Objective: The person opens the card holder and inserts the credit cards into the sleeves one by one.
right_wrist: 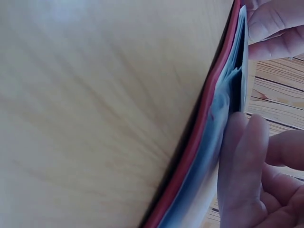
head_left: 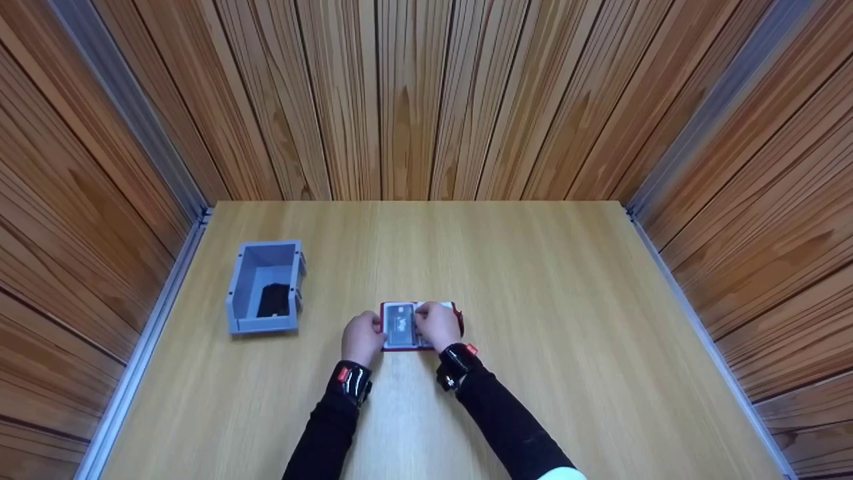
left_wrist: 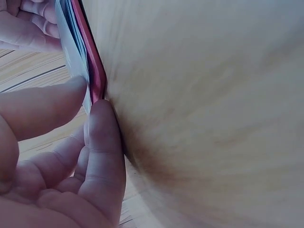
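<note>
A red card holder [left_wrist: 97,76] with clear plastic sleeves lies opened out on the table, in the middle of the head view. On its left side shows a grey card [head_left: 400,325] with pale lettering. My left hand [head_left: 362,338] pinches the holder's left edge, thumb over the sleeves and a finger against the red cover. Over the holder's right half, my right hand [head_left: 440,327] pinches the card's right edge between thumb and fingertips. In the right wrist view the sleeves [right_wrist: 218,109] fan slightly apart above the cover, beside the right fingers [right_wrist: 242,166].
A grey plastic bin [head_left: 266,328] stands at the left of the wooden table [head_left: 533,280], a dark item [head_left: 273,300] inside it. Wood-panelled walls [head_left: 406,100] with metal corner rails close in the back and both sides.
</note>
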Demonstrator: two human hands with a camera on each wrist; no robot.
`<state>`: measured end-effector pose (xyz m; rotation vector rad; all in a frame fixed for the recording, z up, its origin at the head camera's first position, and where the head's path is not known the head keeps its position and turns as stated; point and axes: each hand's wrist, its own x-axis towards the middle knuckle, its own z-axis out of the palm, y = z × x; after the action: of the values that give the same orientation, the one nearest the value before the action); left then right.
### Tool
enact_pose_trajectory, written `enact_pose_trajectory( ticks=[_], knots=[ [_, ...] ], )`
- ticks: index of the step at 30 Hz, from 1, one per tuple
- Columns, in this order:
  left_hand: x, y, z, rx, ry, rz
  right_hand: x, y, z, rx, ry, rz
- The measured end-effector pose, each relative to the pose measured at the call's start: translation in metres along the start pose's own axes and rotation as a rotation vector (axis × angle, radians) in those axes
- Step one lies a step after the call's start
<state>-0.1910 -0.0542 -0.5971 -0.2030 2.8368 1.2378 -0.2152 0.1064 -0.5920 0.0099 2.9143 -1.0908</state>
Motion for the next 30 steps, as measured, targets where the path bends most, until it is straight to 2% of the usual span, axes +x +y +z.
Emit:
enact_pose_trajectory(
  ticks=[6,18,25,30],
  knots=[
    [0.001,0.0,0.001,-0.001,-0.007,-0.028,-0.001,0.0,-0.001,-0.003,-0.014,-0.005],
    [0.0,0.001,0.001,-0.003,-0.013,-0.032,-0.001,0.002,0.001,0.013,-0.047,0.003],
    [0.0,0.003,0.0,-0.012,-0.03,-0.052,-0.002,0.004,-0.002,0.001,-0.018,-0.057],
    [-0.001,0.002,-0.001,0.007,-0.005,-0.021,-0.002,0.008,-0.009,-0.012,0.039,-0.125]
  ],
)
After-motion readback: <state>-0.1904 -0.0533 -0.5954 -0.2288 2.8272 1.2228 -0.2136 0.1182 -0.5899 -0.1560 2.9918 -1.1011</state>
